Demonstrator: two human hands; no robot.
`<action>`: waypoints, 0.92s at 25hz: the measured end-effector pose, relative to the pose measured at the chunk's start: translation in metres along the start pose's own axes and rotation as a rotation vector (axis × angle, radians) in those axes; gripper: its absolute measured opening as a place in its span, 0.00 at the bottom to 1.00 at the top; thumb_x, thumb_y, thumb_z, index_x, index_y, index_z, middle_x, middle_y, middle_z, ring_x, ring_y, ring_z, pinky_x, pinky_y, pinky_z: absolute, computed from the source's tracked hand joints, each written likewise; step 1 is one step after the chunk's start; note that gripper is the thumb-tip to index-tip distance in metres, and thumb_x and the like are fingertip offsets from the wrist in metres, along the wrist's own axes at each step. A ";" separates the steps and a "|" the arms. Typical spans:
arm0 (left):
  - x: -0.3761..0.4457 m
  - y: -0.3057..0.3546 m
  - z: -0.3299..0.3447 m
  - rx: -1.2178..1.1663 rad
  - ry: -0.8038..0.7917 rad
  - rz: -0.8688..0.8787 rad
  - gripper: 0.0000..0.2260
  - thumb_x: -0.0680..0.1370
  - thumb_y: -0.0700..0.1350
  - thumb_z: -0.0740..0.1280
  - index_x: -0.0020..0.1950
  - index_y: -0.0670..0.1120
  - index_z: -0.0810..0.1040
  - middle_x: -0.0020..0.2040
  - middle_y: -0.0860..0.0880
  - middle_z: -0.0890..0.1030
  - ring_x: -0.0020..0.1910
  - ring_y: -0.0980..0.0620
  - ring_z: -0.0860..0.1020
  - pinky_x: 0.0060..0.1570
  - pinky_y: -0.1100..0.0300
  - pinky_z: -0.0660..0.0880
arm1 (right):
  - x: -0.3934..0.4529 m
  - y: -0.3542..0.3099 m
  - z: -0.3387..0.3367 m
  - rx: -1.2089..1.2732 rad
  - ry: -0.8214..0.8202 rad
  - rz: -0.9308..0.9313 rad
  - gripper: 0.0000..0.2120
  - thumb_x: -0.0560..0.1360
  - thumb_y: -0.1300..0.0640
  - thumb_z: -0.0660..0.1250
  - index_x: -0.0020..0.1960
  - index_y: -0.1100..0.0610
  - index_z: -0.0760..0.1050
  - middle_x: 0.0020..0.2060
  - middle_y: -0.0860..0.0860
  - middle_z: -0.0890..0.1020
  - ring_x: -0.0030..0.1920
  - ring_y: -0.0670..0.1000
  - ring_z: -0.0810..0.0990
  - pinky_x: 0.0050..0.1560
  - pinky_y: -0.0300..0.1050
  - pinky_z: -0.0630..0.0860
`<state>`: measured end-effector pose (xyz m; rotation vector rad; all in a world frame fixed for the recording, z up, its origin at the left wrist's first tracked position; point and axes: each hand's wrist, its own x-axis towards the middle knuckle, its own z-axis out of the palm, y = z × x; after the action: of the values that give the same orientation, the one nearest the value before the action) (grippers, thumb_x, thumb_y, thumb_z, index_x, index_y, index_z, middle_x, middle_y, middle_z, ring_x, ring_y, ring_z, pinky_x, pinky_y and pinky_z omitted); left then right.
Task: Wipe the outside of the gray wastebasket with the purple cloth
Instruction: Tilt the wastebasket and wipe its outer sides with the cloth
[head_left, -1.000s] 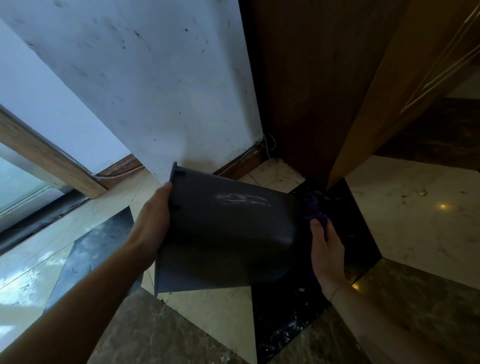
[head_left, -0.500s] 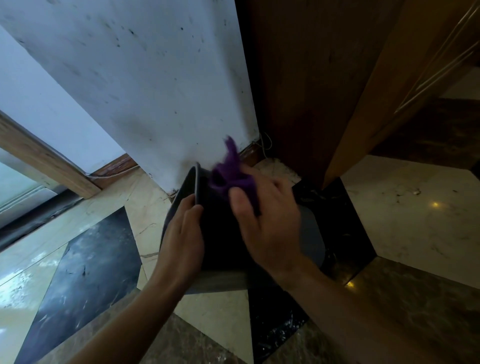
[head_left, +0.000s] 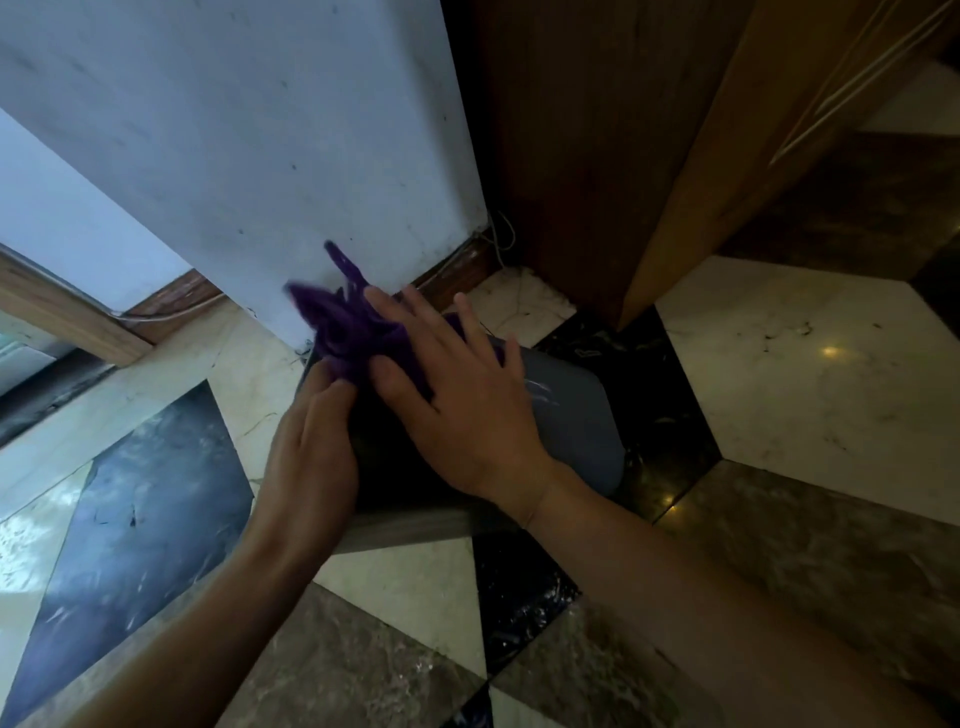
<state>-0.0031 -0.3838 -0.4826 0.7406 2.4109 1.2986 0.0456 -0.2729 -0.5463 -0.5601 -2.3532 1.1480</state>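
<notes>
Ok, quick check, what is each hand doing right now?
Left hand: gripping the side of the gray wastebasket, steadying it.
Right hand: fingers spread flat, pressing the purple cloth onto the wastebasket, not closed around it.

Most of the gray wastebasket (head_left: 571, 415) is covered by the two hands and the purple cloth (head_left: 353, 327); only its rounded right part and a strip of its near edge can be seen, and its opening cannot be made out. The cloth's far tips are smeared by motion blur, and its right portion is hidden under the right hand (head_left: 457, 400). The palm of that hand, and whether the cloth is pinched or merely pressed flat, cannot be told. The fingertips of the left hand (head_left: 311, 447) are tucked against the cloth and partly lost in shadow. Both forearms are cut off by the near edge. The wooden door (head_left: 727, 156) is cut off at the top.
</notes>
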 end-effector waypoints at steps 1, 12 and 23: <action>0.000 0.000 -0.003 -0.017 -0.003 -0.018 0.20 0.81 0.46 0.50 0.49 0.66 0.77 0.45 0.59 0.82 0.42 0.61 0.79 0.39 0.62 0.74 | 0.000 0.013 -0.001 -0.044 -0.008 0.031 0.25 0.79 0.32 0.45 0.75 0.31 0.48 0.79 0.40 0.56 0.79 0.54 0.48 0.70 0.71 0.40; -0.005 0.011 0.006 -0.033 -0.068 -0.023 0.15 0.79 0.53 0.49 0.47 0.71 0.73 0.44 0.65 0.80 0.41 0.60 0.79 0.34 0.63 0.74 | -0.031 0.149 -0.040 0.022 0.218 0.667 0.12 0.79 0.37 0.52 0.52 0.41 0.70 0.41 0.43 0.76 0.53 0.58 0.79 0.44 0.46 0.67; -0.010 0.014 0.026 -0.138 0.015 -0.004 0.14 0.81 0.49 0.52 0.52 0.61 0.76 0.46 0.62 0.82 0.43 0.62 0.80 0.39 0.68 0.75 | -0.029 -0.017 -0.019 0.198 0.185 -0.092 0.18 0.83 0.47 0.56 0.68 0.49 0.74 0.64 0.48 0.80 0.66 0.46 0.74 0.68 0.47 0.66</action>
<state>0.0221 -0.3659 -0.4851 0.6893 2.3050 1.4559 0.0770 -0.2865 -0.5281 -0.4625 -2.0599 1.2154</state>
